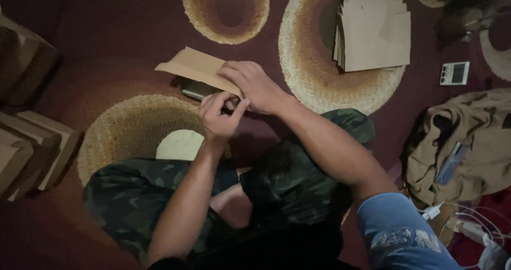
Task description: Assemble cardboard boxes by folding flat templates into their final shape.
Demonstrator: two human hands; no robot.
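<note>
A flat brown paper piece (194, 67), shaped like a folded bag or envelope, lies tilted on the dark red carpet in front of my crossed legs. My right hand (255, 86) presses down on its right end with fingers spread over the fold. My left hand (219, 115) is just below it, fingers pinched together at the paper's lower right edge. A dark flat object (194, 90) shows partly under the paper.
A stack of brown paper sheets (375, 27) lies at the upper right. Folded brown pieces (32, 147) are piled at the left. A small white device (454, 73), a tan jacket (468, 142) and white cables (468, 222) sit at the right.
</note>
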